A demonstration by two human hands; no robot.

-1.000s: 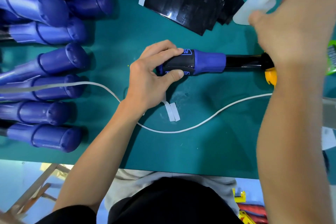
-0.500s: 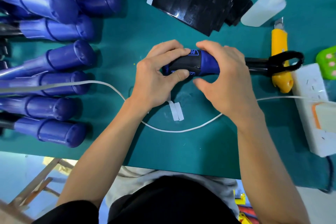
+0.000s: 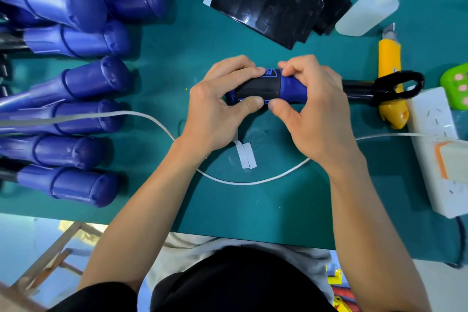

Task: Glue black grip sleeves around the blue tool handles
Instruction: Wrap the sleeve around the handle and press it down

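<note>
While tight round handle (image 3: 291,88), both hands (image 3: 215,111) (image 3: 316,114)

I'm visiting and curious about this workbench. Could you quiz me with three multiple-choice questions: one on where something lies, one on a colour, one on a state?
1. Where does the white squeeze bottle lie? A. far right B. near left corner C. at the centre
2. What colour is the utility knife? A. red B. yellow C. green
3. Who holds the sleeved handle? A. nobody B. one hand only C. both hands
Answers: 1 A, it lies top right, beyond the knife. 2 B, its body is yellow. 3 C, the left hand and the right hand both grip it.
</note>
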